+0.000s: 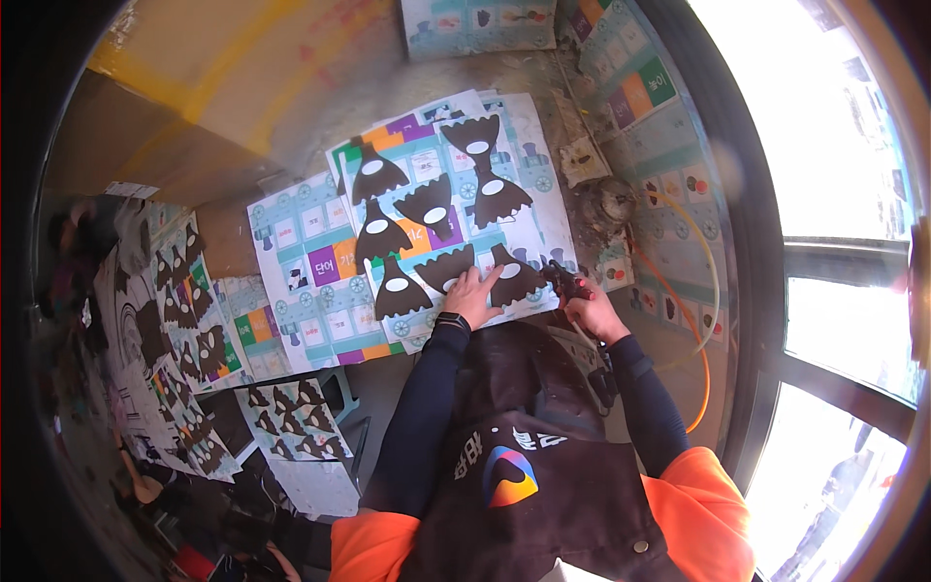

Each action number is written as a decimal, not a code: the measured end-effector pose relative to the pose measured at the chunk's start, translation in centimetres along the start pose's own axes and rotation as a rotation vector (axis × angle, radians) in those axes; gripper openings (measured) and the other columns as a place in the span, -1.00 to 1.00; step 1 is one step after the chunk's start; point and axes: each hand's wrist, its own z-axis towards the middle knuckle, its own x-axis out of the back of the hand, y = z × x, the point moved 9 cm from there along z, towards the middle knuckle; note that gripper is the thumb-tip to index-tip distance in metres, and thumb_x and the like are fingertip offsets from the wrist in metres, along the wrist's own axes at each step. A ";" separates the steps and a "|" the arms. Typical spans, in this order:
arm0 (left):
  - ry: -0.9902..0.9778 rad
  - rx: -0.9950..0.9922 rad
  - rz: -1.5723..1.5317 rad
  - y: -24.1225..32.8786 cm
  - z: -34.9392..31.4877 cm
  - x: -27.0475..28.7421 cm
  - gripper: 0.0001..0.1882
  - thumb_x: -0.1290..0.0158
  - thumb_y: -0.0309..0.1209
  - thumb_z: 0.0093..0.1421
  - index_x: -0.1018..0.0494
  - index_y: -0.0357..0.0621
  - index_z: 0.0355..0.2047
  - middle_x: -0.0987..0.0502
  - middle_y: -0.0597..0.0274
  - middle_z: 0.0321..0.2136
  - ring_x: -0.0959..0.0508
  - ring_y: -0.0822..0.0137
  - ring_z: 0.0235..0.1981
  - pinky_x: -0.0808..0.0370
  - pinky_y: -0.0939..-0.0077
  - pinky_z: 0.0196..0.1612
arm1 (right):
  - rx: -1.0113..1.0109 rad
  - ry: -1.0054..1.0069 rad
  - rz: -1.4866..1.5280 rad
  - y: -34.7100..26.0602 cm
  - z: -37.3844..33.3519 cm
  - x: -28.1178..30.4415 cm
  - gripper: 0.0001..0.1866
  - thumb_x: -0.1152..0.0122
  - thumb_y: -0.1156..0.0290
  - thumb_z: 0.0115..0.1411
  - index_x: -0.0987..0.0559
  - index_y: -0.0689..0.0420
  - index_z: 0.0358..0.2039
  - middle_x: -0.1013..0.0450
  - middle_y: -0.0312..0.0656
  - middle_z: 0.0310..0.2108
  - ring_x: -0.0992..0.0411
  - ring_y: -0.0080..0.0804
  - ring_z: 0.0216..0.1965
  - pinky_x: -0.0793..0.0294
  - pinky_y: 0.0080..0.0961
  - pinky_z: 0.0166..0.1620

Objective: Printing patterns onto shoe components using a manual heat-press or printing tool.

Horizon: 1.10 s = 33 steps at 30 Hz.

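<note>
My left hand (468, 299) lies with fingers spread on the lower edge of a stack of printed sheets (540, 199). Under and beside its fingers are black scallop-edged cut-outs (515, 279) with white ovals. Several more such cut-outs (381, 233) are laid over the same stack. Just past the lower right corner of the stack, my right hand (595, 314) is closed around a dark gun-shaped tool (564, 283), its nose pointing toward the nearest cut-out. The tool's exact kind is unclear, as my fingers cover part of it.
A second pile of printed sheets (308, 247) adjoins on the left. An orange hose (685, 315) and a pale hose (713, 257) hang at the right, near a grimy round object (607, 204). Further sheets with cut-outs (296, 417) are at lower left.
</note>
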 end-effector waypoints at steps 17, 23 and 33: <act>0.379 0.203 -0.875 -6.7 -5.7 -0.4 -0.60 -0.25 -0.40 0.06 -0.47 -0.10 -0.07 -0.47 0.33 -0.59 -0.47 0.42 -0.51 -0.45 0.45 -0.38 | 0.369 0.452 -0.827 2.8 3.6 5.4 -0.55 -0.02 0.57 0.09 -0.33 0.26 0.05 -0.47 0.24 -0.14 -0.45 0.21 -0.08 -0.42 -0.12 -0.05; 0.598 0.440 -0.777 -8.4 -5.6 -1.0 -0.45 -0.25 -0.50 0.04 -0.32 -0.13 0.04 -0.35 0.29 -0.55 -0.42 0.34 -0.51 -0.43 0.41 -0.37 | 0.365 0.450 -0.852 3.3 4.5 5.9 -0.58 -0.04 0.61 0.06 -0.35 0.29 -0.01 -0.44 0.28 -0.14 -0.40 0.28 -0.06 -0.38 -0.06 -0.03; 0.722 0.328 -0.404 -5.5 -7.2 2.8 -0.54 -0.21 -0.54 0.01 -0.34 -0.15 -0.06 -0.40 0.10 -0.29 -0.46 0.06 -0.17 -0.41 0.20 -0.09 | 0.300 0.474 -0.989 2.4 3.0 5.1 -0.57 -0.12 0.58 0.08 -0.34 0.23 0.00 -0.38 0.22 -0.05 -0.38 0.25 -0.04 -0.42 -0.06 -0.03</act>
